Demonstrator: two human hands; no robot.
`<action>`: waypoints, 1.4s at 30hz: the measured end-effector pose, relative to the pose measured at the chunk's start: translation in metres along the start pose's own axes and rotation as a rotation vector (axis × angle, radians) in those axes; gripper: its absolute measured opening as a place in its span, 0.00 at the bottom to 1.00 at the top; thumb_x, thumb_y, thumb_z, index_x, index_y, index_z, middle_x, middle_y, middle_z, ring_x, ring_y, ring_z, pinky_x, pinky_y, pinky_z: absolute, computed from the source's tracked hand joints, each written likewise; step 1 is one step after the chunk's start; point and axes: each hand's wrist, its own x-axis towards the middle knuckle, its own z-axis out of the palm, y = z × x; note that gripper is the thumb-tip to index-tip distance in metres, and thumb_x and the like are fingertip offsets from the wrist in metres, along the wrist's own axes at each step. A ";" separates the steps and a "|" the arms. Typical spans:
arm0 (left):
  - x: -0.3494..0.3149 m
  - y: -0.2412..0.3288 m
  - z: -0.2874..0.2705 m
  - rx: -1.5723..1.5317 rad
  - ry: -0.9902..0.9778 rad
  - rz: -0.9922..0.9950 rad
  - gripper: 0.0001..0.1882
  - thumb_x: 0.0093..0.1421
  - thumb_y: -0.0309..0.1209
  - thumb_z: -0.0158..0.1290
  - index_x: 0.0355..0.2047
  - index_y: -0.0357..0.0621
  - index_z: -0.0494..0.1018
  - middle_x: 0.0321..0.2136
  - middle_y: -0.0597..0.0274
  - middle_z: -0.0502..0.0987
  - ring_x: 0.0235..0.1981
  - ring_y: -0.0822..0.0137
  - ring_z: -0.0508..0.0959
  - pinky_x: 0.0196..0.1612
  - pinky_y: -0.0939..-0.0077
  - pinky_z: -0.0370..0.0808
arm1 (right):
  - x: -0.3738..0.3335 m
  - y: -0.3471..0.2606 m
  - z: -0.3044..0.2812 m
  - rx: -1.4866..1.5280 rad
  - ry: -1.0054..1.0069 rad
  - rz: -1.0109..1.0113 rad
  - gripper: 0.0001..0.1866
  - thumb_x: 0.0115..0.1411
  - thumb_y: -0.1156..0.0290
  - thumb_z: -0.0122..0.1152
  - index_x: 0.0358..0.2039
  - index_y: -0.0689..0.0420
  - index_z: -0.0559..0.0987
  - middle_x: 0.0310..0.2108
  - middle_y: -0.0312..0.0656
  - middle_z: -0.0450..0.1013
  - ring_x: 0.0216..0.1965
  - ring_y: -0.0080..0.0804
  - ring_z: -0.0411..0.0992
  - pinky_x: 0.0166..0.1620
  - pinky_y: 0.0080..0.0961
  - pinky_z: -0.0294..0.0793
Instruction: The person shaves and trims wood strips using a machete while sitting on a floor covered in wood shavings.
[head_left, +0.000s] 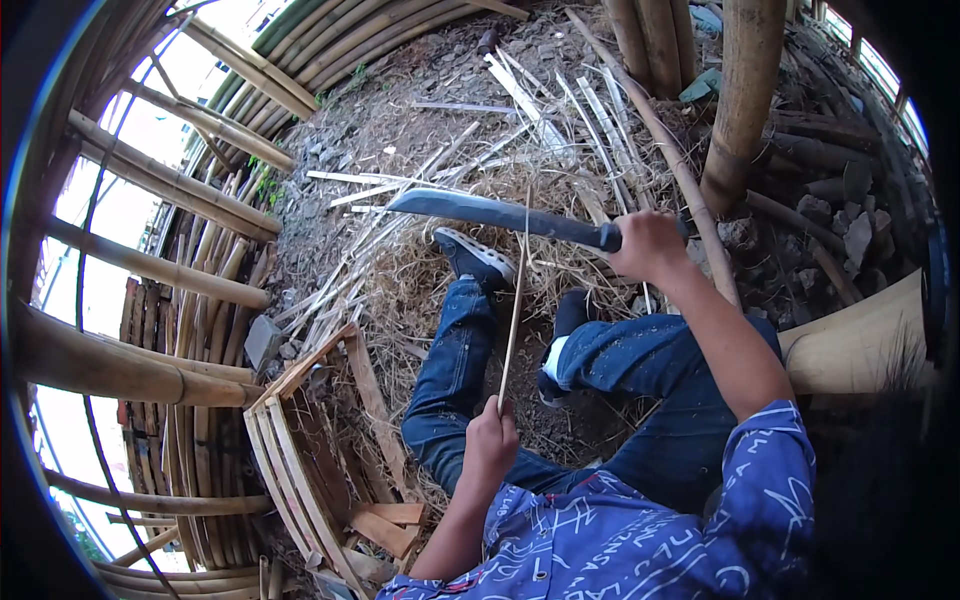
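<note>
Left of the hands (490, 438) (650, 246) sits a slatted crate (304, 470), contents unclear.

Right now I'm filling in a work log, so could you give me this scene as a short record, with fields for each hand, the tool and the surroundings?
Left hand: closed around the lower end of a thin stick
Right hand: gripping a long knife, blade pointing left
Crossing: blade and stick overlap near the stick's upper end; contact cannot be told
Ground: pale strips beyond the knife, shavings around the left shoe
Lower left: wooden crate
Upper right: thick bamboo post
</note>
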 end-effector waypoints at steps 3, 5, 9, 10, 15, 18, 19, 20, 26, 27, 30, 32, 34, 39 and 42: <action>-0.007 0.001 -0.002 -0.037 0.021 -0.025 0.10 0.66 0.30 0.45 0.31 0.36 0.66 0.19 0.38 0.72 0.25 0.36 0.75 0.26 0.48 0.67 | -0.012 -0.025 -0.006 0.037 -0.082 -0.060 0.10 0.47 0.64 0.62 0.27 0.55 0.81 0.26 0.50 0.78 0.31 0.47 0.79 0.39 0.41 0.78; -0.007 0.002 -0.004 0.022 0.009 0.006 0.09 0.66 0.30 0.45 0.31 0.36 0.66 0.19 0.38 0.72 0.25 0.36 0.75 0.26 0.48 0.67 | -0.015 -0.034 -0.009 -0.004 -0.151 -0.167 0.10 0.47 0.64 0.62 0.26 0.56 0.81 0.26 0.51 0.78 0.31 0.48 0.79 0.40 0.41 0.78; -0.014 0.003 -0.011 0.077 -0.003 -0.010 0.09 0.66 0.30 0.45 0.31 0.36 0.66 0.20 0.38 0.72 0.26 0.36 0.75 0.26 0.48 0.67 | 0.009 -0.002 -0.011 0.038 -0.093 0.064 0.12 0.46 0.63 0.61 0.27 0.57 0.82 0.29 0.54 0.78 0.35 0.49 0.79 0.42 0.41 0.78; -0.015 0.004 -0.012 0.063 -0.011 -0.020 0.09 0.66 0.30 0.45 0.31 0.36 0.66 0.20 0.38 0.72 0.26 0.35 0.74 0.26 0.47 0.67 | 0.015 0.008 -0.019 0.083 -0.089 0.187 0.13 0.46 0.63 0.61 0.29 0.58 0.82 0.31 0.55 0.79 0.36 0.49 0.79 0.43 0.41 0.78; -0.010 0.012 -0.013 -0.020 -0.004 -0.044 0.10 0.66 0.30 0.44 0.30 0.36 0.66 0.20 0.37 0.71 0.25 0.36 0.74 0.26 0.50 0.66 | 0.020 0.050 -0.016 0.056 -0.096 0.359 0.16 0.46 0.64 0.58 0.31 0.62 0.82 0.33 0.56 0.79 0.39 0.52 0.78 0.46 0.42 0.77; 0.005 0.009 -0.007 -0.140 0.040 0.009 0.11 0.67 0.30 0.44 0.29 0.36 0.66 0.15 0.45 0.69 0.18 0.45 0.73 0.23 0.57 0.65 | 0.019 0.044 -0.021 0.057 -0.065 0.397 0.16 0.46 0.62 0.59 0.30 0.62 0.82 0.32 0.57 0.78 0.39 0.52 0.78 0.45 0.41 0.77; 0.011 0.003 -0.005 -0.261 -0.022 -0.020 0.14 0.69 0.34 0.43 0.26 0.40 0.65 0.15 0.58 0.66 0.18 0.61 0.66 0.22 0.67 0.61 | 0.017 0.041 -0.021 0.118 -0.036 0.410 0.17 0.46 0.61 0.60 0.30 0.62 0.82 0.32 0.57 0.78 0.38 0.52 0.78 0.45 0.40 0.77; 0.017 -0.004 -0.003 -0.379 -0.085 -0.049 0.18 0.71 0.38 0.42 0.24 0.44 0.64 0.15 0.71 0.63 0.17 0.77 0.59 0.20 0.77 0.56 | 0.016 0.038 -0.020 0.182 -0.006 0.422 0.17 0.46 0.60 0.61 0.30 0.62 0.82 0.32 0.57 0.78 0.38 0.51 0.78 0.45 0.40 0.77; 0.035 -0.013 -0.003 -0.828 -0.339 -0.240 0.11 0.69 0.38 0.47 0.31 0.48 0.66 0.16 0.78 0.60 0.14 0.83 0.60 0.16 0.84 0.55 | 0.017 0.046 -0.012 0.642 0.022 0.380 0.16 0.46 0.60 0.62 0.21 0.64 0.80 0.18 0.49 0.75 0.24 0.41 0.77 0.32 0.34 0.75; 0.036 -0.019 -0.002 -0.906 -0.363 -0.250 0.11 0.69 0.38 0.47 0.32 0.47 0.67 0.16 0.77 0.61 0.14 0.82 0.61 0.16 0.84 0.57 | 0.017 0.043 -0.013 0.704 0.024 0.396 0.16 0.46 0.61 0.61 0.19 0.64 0.78 0.15 0.46 0.73 0.21 0.39 0.76 0.29 0.33 0.74; 0.039 -0.033 0.006 -0.969 -0.369 -0.255 0.15 0.70 0.42 0.45 0.32 0.43 0.70 0.15 0.74 0.64 0.14 0.80 0.63 0.17 0.82 0.60 | 0.018 0.039 -0.017 0.795 -0.007 0.434 0.16 0.45 0.61 0.60 0.16 0.64 0.77 0.13 0.43 0.72 0.18 0.36 0.74 0.26 0.32 0.73; 0.041 -0.040 0.009 -0.824 -0.280 -0.162 0.22 0.71 0.46 0.42 0.28 0.42 0.71 0.15 0.71 0.66 0.14 0.79 0.64 0.18 0.80 0.62 | 0.018 0.040 -0.013 0.797 -0.001 0.432 0.15 0.45 0.61 0.60 0.16 0.62 0.77 0.12 0.44 0.72 0.16 0.35 0.73 0.25 0.32 0.73; 0.044 -0.046 0.010 -0.782 -0.250 -0.150 0.26 0.71 0.48 0.39 0.23 0.43 0.69 0.14 0.71 0.66 0.14 0.79 0.64 0.17 0.81 0.61 | 0.019 0.038 -0.015 0.741 0.041 0.351 0.15 0.45 0.61 0.60 0.16 0.61 0.78 0.13 0.44 0.72 0.16 0.35 0.74 0.24 0.32 0.72; 0.042 -0.028 0.009 -0.646 -0.116 -0.146 0.27 0.72 0.48 0.38 0.18 0.47 0.64 0.12 0.74 0.62 0.13 0.82 0.61 0.16 0.83 0.57 | 0.000 0.018 -0.004 0.654 0.063 0.186 0.14 0.48 0.61 0.62 0.17 0.59 0.78 0.13 0.44 0.72 0.19 0.37 0.75 0.26 0.34 0.71; 0.042 -0.026 0.014 -0.553 -0.043 -0.042 0.27 0.72 0.47 0.38 0.17 0.47 0.64 0.12 0.76 0.62 0.13 0.83 0.59 0.17 0.83 0.56 | -0.016 -0.014 0.001 0.737 -0.077 0.020 0.11 0.48 0.64 0.64 0.22 0.60 0.80 0.17 0.46 0.74 0.21 0.35 0.76 0.30 0.34 0.74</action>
